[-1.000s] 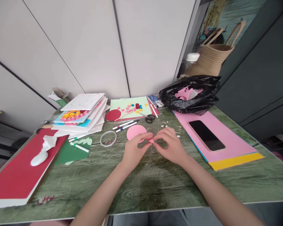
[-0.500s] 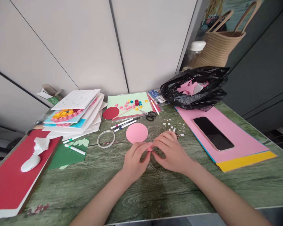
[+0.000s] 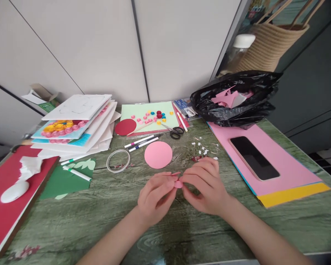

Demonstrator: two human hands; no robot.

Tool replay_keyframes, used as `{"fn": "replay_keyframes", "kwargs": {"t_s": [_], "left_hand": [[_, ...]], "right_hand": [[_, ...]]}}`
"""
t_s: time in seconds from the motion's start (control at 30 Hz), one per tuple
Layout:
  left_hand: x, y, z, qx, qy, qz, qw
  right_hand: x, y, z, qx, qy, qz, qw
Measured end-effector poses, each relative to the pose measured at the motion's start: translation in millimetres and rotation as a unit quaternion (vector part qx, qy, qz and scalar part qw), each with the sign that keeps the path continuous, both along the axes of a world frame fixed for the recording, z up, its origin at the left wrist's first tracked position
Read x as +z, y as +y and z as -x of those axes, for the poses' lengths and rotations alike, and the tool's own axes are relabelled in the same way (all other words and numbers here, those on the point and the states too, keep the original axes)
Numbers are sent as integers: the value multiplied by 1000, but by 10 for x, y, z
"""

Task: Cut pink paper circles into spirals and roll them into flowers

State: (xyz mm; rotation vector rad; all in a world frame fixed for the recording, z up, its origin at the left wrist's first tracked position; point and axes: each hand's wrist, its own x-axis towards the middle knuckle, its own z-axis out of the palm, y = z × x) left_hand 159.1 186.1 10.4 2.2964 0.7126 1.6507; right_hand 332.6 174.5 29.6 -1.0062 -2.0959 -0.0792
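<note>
Strip [image 3: 178, 184] and disc [image 3: 158, 155] look like smooth, matt paper; the desk [image 3: 107, 206] has a wood-grain finish; far right, the bag [image 3: 234, 117] is crinkled, glossy plastic, the basket [image 3: 276, 46] rough and ribbed; the phone [image 3: 255, 159] glossy

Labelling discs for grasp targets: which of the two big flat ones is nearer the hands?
The pink disc, just beyond the left hand. The red disc lies farther off, overlapping the pale green sheet.
</note>
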Motion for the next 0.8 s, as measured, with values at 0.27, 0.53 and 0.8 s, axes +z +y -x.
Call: {"fn": "replay_keyframes", "kwargs": {"t_s": [0.27, 0.53, 0.8], "left_hand": [[-133, 36, 26, 24, 78, -13, 997], [-113, 12, 31, 20, 53, -5, 998], [-25, -48, -4, 33, -20, 24, 999]], "right_hand": [[-32, 7, -4, -6, -84, -14, 996], [-57, 8, 5, -13, -55, 0, 998], [-37, -25, 0, -14, -11, -47, 999]]}}
